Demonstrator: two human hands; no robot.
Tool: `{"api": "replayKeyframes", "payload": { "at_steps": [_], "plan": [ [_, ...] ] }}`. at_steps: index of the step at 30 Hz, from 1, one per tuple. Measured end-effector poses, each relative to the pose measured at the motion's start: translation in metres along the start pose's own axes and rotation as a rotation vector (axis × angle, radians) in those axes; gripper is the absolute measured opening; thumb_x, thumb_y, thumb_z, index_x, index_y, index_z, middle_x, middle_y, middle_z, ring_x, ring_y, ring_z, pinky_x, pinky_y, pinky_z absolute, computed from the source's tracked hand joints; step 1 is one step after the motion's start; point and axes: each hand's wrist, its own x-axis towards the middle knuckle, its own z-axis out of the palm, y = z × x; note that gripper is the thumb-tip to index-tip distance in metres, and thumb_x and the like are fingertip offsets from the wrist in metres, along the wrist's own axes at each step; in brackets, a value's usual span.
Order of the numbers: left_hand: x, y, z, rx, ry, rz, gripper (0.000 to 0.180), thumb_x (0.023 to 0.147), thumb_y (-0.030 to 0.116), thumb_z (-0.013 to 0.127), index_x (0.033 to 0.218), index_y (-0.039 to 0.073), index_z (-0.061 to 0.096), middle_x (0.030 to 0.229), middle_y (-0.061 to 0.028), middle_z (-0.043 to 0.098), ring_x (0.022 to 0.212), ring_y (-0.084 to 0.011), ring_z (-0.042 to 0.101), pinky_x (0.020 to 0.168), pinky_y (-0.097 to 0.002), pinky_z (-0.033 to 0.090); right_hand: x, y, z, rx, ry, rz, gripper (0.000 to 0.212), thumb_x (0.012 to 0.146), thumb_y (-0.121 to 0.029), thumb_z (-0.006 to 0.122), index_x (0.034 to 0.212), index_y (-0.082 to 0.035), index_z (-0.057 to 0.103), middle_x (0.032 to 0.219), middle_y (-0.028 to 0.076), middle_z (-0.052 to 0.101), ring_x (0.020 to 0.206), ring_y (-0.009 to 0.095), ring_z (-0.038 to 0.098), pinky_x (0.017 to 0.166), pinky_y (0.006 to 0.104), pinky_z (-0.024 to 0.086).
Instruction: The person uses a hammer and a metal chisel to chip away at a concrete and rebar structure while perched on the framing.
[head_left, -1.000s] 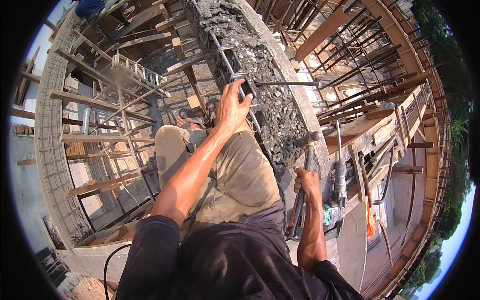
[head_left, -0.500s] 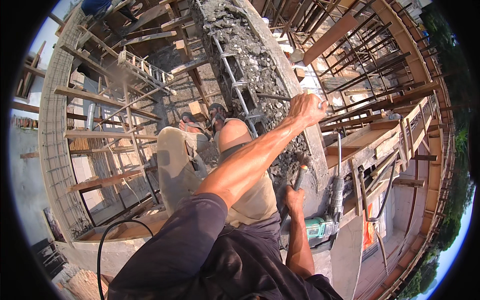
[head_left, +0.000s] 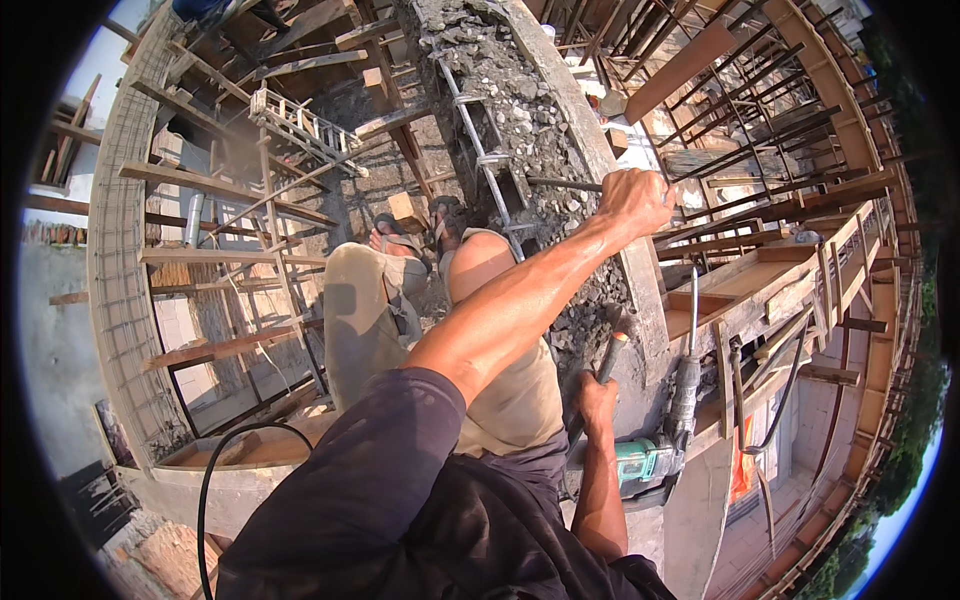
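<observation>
My left hand (head_left: pixel 637 203), its arm stretched across my lap, is closed round a thin dark metal rod (head_left: pixel 562 184). The rod lies nearly level, its far end by the tied steel bars (head_left: pixel 480 158) in the broken concrete beam (head_left: pixel 545 115). Lower down, near my right thigh, my right hand (head_left: pixel 597 402) grips a dark round stick (head_left: pixel 611 357) with a tan end; its other end is hidden behind the hand and my clothing. Beside my right forearm rests a green and grey demolition hammer (head_left: pixel 650 460) with a pointed steel bit (head_left: pixel 693 310) sticking away from me.
Rubble (head_left: pixel 590 335) lies along the beam, beside a raised concrete edge (head_left: pixel 640 275). Wooden props and planks (head_left: pixel 225 190) cross a drop on the left. Timber formwork (head_left: pixel 760 270) and steel bars stand right. A black cable (head_left: pixel 208 500) loops at lower left; a wooden ladder (head_left: pixel 300 128) stands beyond.
The whole view has shifted slightly, so the scene appears farther right. Both hands keep their grips, and the rod stays at about the same place on the beam.
</observation>
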Motion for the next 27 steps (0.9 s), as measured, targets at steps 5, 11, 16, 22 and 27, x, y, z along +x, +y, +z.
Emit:
{"api": "replayKeyframes", "payload": {
  "at_steps": [5,11,16,22,27],
  "plan": [
    [-0.023,0.003,0.011,-0.146,-0.024,-0.035,0.029,0.09,0.027,0.068,0.084,0.001,0.079,0.051,-0.0156,0.062,0.046,-0.0294,0.061,0.059,-0.0439,0.052,0.006,0.014,-0.001,0.019,0.012,0.004,0.022,0.085,-0.015,0.061,0.066,-0.008,0.053,0.055,-0.001,0.047,0.041,0.012,0.044,0.039,0.0311,0.035],
    [-0.003,0.001,0.002,-0.045,-0.03,-0.035,0.027,0.089,0.028,0.068,0.081,0.004,0.079,0.054,-0.0179,0.064,0.053,-0.0327,0.066,0.062,-0.0445,0.054,0.003,0.015,-0.002,-0.018,0.0,0.024,0.022,0.084,-0.018,0.063,0.068,-0.005,0.055,0.059,0.001,0.051,0.047,0.012,0.045,0.044,0.0323,0.037],
    [-0.024,0.004,0.008,-0.131,0.033,0.003,0.027,0.089,0.026,0.068,0.079,0.003,0.078,0.054,-0.0189,0.063,0.052,-0.0328,0.066,0.062,-0.0449,0.054,0.006,0.019,-0.004,-0.017,-0.003,-0.003,0.022,0.085,-0.019,0.061,0.07,-0.005,0.056,0.058,0.0,0.049,0.047,0.012,0.044,0.044,0.0325,0.036],
    [-0.013,0.006,0.005,-0.11,0.027,-0.056,0.024,0.089,0.023,0.068,0.077,0.004,0.078,0.051,-0.0157,0.062,0.044,-0.0272,0.061,0.058,-0.0435,0.053,0.01,0.019,0.0,0.025,0.018,0.04,0.018,0.086,-0.015,0.059,0.07,-0.008,0.055,0.056,-0.001,0.047,0.042,0.012,0.043,0.04,0.0312,0.034],
    [-0.018,0.004,0.007,-0.128,0.039,0.026,0.028,0.09,0.024,0.066,0.076,0.001,0.076,0.056,-0.0183,0.065,0.053,-0.0328,0.066,0.062,-0.0448,0.054,0.024,0.023,0.002,-0.001,0.071,0.015,0.017,0.085,-0.014,0.06,0.07,-0.008,0.055,0.056,-0.001,0.047,0.042,0.012,0.043,0.04,0.0313,0.033]
  ]
}}
